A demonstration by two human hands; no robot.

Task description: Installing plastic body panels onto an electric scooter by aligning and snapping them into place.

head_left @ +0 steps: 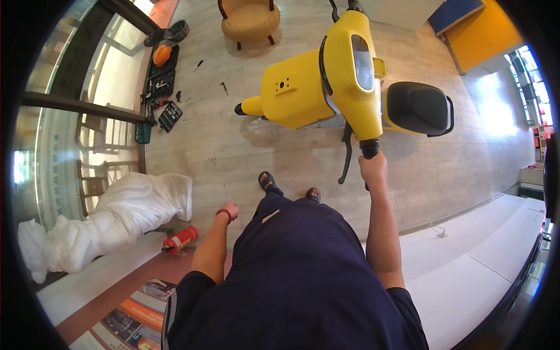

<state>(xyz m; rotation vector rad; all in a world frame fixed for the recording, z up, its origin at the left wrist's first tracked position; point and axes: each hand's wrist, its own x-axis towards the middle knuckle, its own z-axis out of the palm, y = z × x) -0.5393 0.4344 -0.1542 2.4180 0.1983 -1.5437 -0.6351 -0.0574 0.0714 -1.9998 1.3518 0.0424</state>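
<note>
A yellow motor scooter [291, 87] stands on the wood-look floor ahead of me, its black seat [417, 108] to the right and its yellow front panel turned left. My right hand [374, 167] is closed around the black handlebar grip [369, 147] on the near side. Beside that grip a black brake lever [348, 157] sticks out toward me, and the fingers are not on it. Low at my left side hangs my left hand [231, 209], curled closed with nothing visible in it, a red bracelet at the wrist.
At far left lie an open tool case [160, 79], a socket set [170, 116] and a few loose tools [224, 88]. A wicker chair [251, 23] stands beyond the scooter. Near left are a white-wrapped bundle [137, 201] and a red fire extinguisher [181, 240]. A white counter [466, 251] lies right.
</note>
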